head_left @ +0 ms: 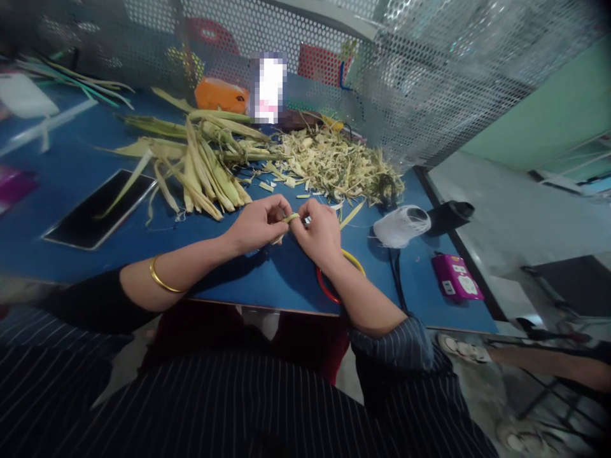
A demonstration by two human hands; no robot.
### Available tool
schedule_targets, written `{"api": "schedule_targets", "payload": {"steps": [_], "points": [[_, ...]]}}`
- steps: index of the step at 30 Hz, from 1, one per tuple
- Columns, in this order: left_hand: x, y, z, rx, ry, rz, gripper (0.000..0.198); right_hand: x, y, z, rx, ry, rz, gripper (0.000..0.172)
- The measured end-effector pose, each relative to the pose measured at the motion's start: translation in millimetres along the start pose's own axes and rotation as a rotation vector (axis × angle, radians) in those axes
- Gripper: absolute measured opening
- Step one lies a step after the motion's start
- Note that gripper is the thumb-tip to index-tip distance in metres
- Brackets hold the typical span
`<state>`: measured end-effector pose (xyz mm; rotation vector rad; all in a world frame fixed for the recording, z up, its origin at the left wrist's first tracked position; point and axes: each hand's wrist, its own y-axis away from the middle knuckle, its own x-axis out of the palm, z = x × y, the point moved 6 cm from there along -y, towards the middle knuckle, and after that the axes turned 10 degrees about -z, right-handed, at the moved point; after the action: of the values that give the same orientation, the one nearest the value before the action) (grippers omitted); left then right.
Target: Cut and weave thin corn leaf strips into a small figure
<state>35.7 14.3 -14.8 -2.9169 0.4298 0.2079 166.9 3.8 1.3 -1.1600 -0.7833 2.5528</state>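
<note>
My left hand (258, 224) and my right hand (321, 234) meet above the blue table, fingers pinched together. Between the fingertips is a narrow, pale green corn husk strip (292, 217), bent at the right fingers; part of it is hidden behind the left fingers. Just beyond my left hand lies a bundle of long dried corn husks (210, 172). Behind my right hand spreads a heap of husk scraps (334, 159). A red and yellow ring-shaped thing (328, 289) lies partly under my right forearm.
To the right stand a white thread cone (398, 229), a black cone (451, 216) and a purple packet (458, 278). A dark flat panel (100, 210) lies left. An orange pack (220, 95) sits before the perforated metal screen (229, 38). Another person's leg (548, 366) shows at right.
</note>
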Motion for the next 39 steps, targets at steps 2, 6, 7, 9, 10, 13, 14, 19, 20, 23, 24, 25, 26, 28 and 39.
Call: {"api": "schedule_targets", "payload": {"steps": [2, 6, 7, 9, 10, 13, 14, 19, 20, 23, 24, 25, 26, 28, 39], "points": [[0.1, 0.6, -2.5, 0.025, -0.011, 0.006, 0.015, 1.8, 1.6, -0.5, 0.020, -0.036, 0.011, 0.004], [0.2, 0.3, -4.4, 0.008, 0.000, 0.025, 0.016, 6.2, 1.9, -3.6, 0.129, -0.262, 0.117, 0.023], [-0.2, -0.1, -4.5, -0.004, 0.012, 0.022, 0.018, 5.6, 0.9, -3.6, 0.145, -0.316, 0.119, 0.022], [-0.8, -0.9, -4.5, -0.029, 0.044, 0.016, 0.023, 4.3, -1.3, -4.3, 0.187, -0.434, 0.112, 0.013], [-0.7, -1.2, -4.3, -0.041, 0.061, 0.020, 0.026, 4.6, -2.1, -5.0, 0.220, -0.500, 0.115, 0.010], [0.7, -1.2, -2.8, -0.073, 0.101, 0.043, 0.029, 8.9, -1.8, -8.4, 0.340, -0.661, 0.153, 0.006], [0.9, -1.0, -2.5, -0.075, 0.104, 0.045, 0.029, 10.5, -1.3, -9.4, 0.371, -0.692, 0.164, 0.005], [-1.0, 0.0, -5.3, 0.014, -0.014, 0.012, 0.026, 8.1, -1.0, -8.7, 0.282, -0.517, 0.130, 0.007], [-1.7, -0.1, -5.7, 0.031, -0.042, 0.005, 0.025, 5.9, -1.4, -7.2, 0.235, -0.446, 0.114, 0.010], [-4.5, -1.7, -4.0, 0.032, -0.044, -0.008, 0.026, 2.4, -2.1, -5.3, 0.205, -0.393, 0.135, 0.016], [-5.4, -2.6, -2.6, 0.015, -0.021, -0.009, 0.027, 2.4, -2.2, -6.2, 0.236, -0.437, 0.156, 0.018], [-6.2, -3.4, -0.9, -0.010, 0.009, -0.007, 0.028, 2.1, -2.5, -7.7, 0.277, -0.495, 0.166, 0.019], [-6.8, -4.1, 0.9, -0.040, 0.038, -0.004, 0.028, 1.7, -3.0, -9.8, 0.319, -0.551, 0.161, 0.022], [-7.2, -4.8, 4.4, -0.107, 0.080, 0.008, 0.027, 1.0, -3.8, -15.6, 0.397, -0.632, 0.117, 0.028], [4.6, 5.7, 10.9, -0.388, 0.257, 0.217, 0.019, 6.8, -1.9, -22.3, 0.575, -0.859, 0.086, 0.027]]}}
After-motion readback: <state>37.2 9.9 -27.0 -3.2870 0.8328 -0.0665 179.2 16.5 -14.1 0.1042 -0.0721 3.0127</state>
